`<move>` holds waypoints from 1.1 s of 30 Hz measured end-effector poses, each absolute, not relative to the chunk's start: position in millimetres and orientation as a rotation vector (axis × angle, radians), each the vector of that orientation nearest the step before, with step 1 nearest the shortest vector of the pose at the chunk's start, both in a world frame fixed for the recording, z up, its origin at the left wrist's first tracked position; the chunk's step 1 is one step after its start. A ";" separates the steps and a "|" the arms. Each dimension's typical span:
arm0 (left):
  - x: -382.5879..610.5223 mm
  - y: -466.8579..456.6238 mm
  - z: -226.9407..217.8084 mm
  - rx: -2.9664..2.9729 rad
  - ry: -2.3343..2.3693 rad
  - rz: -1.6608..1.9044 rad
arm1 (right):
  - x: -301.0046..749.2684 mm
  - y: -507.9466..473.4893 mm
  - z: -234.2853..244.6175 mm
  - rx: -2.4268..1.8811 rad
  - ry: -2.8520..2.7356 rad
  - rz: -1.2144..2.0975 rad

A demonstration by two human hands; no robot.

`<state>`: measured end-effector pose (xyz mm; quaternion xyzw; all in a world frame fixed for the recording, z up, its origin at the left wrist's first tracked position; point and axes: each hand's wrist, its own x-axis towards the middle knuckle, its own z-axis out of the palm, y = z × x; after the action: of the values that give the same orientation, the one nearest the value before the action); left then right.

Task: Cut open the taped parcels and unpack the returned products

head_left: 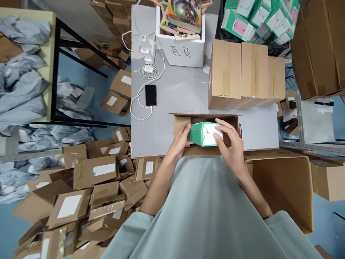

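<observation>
On this table (183,90), left hand (180,141) and right hand (230,144) grip 1 pack (205,134) between them, probably for steadiness over the box (181,123).

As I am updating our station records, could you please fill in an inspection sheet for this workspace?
Surface: flat light-grey tabletop, partly covered.
Job's things: green-and-white cardboard box, held at an open brown cardboard carton; contents unclear.
Clutter: white rigid bin holding books, three brown taped cardboard boxes, black rectangular phone-like device.
Hands: left hand on the green side, right hand with fingers at the white end.
Cables: loose white cable loops near a white power strip.
Surroundings: heaped brown cardboard boxes and grey plastic parcels at picture left.
</observation>
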<state>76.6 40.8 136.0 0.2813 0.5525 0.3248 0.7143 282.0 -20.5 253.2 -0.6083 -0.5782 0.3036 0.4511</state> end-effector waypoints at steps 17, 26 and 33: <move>54.1 45.4 186.9 0.944 1.170 1.091 | 306.7 -22.7 223.1 -1.546 -0.952 0.987; 43.0 43.3 207.0 1.074 1.111 1.174 | 318.6 -28.0 178.5 -1.414 -0.498 1.499; 48.3 23.8 239.2 1.438 1.145 1.128 | 305.1 -19.3 161.7 -1.379 -0.455 1.575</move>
<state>48.3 23.8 239.2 0.5877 0.4676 0.4610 0.4727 305.1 -19.3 161.7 -0.5648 -0.1865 0.6454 0.4792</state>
